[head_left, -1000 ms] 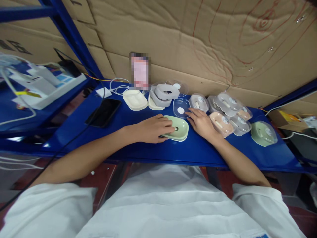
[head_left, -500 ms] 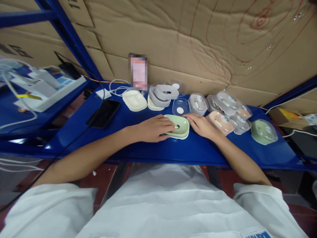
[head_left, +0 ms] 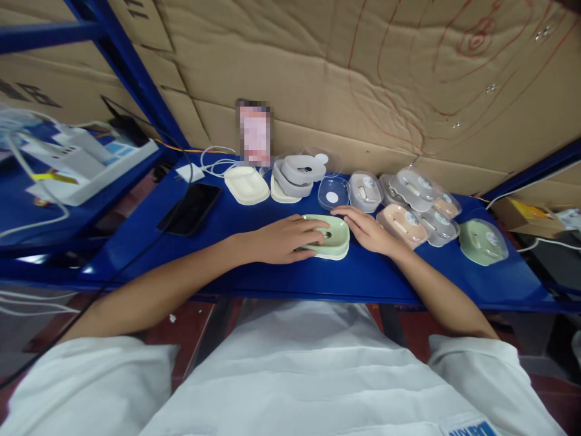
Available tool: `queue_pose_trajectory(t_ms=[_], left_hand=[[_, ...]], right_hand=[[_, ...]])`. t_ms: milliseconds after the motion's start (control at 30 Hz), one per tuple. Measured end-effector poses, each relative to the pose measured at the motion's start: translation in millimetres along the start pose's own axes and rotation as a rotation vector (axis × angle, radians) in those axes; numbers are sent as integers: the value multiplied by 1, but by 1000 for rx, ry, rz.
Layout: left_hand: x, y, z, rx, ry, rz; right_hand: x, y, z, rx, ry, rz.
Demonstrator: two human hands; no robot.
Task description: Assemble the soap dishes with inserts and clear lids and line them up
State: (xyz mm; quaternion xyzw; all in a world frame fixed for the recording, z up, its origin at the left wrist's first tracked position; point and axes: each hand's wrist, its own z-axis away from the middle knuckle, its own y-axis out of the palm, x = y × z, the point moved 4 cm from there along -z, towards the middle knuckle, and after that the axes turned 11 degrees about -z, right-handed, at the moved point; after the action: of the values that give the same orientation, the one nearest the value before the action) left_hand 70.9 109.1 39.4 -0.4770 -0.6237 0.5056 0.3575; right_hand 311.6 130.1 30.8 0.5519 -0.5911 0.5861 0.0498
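Note:
A pale green soap dish lies on the blue shelf in front of me. My left hand rests on its left side, fingers laid over the rim and a fingertip at the dish's centre hole. My right hand lies flat against the dish's right edge, fingers stretched out. Just behind the dish sits a clear plastic lid with a white round sticker.
Behind are a cream dish, a stack of grey dishes, and several lidded dishes to the right, with a green one furthest. A black phone and cables lie left. Cardboard lines the back wall.
My right hand has drawn back from the clear lid to the green dish's right edge. The dish has shifted slightly right. My left hand stays on it.

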Motion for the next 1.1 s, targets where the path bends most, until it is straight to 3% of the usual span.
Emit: queue_pose_trajectory(t_ms=[200,400,567,767,833,933,1033,1100], left_hand=[[0,4,-1,-22,18,-77],[4,13,-1,-25,35,-97],[11,7,3,-23,-6,-81],[29,-2,7,57,-162,-186],[32,-1,7,52,-203,-218],[31,2,6,10,-259,-255],[30,6,7,-35,-297,-177],[30,9,7,-74,-335,-72]], right_hand=[[3,-1,2,95,71,-40],[0,4,6,213,1,-21],[-11,7,1,56,-53,144],[-30,2,-3,-58,30,368],[-24,-5,-2,-163,45,283],[-15,-14,0,-346,89,-69],[-11,-15,0,-373,153,-450],[-15,-13,0,-352,198,-581]])
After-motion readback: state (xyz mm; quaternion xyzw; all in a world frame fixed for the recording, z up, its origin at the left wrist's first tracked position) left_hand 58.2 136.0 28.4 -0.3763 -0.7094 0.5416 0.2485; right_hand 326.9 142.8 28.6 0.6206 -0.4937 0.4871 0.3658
